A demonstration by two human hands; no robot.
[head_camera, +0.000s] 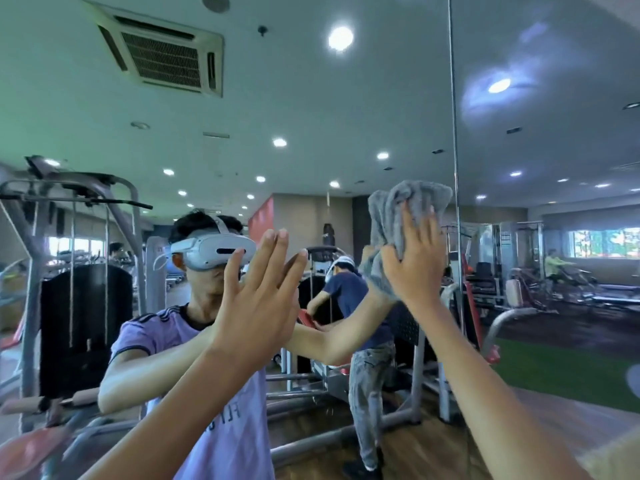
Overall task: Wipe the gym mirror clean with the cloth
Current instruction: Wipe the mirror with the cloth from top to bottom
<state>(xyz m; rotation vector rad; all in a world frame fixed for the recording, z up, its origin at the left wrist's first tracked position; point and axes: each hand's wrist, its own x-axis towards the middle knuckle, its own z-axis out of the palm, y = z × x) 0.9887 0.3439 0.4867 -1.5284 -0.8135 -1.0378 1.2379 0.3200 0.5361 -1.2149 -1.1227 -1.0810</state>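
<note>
the mirror was a broad sheet of smooth glass, split by a thin vertical seam toward 2 o'clock, with hazy smears shining on the pane right of it. the cloth was grey, plush and thickly pile-textured, crumpled into a soft wad with folds bulging out at 12 o'clock and a tail drooping toward 8 o'clock. the right hand lay spread over it, fingers extended and only slightly apart, palm pressing the wad flat against the glass just left of the seam. the left hand held nothing; it was fully open, fingers straight and close together, palm toward the glass at 9 o'clock of the cloth, seemingly meeting its reflection, though contact could not be confirmed.
</note>
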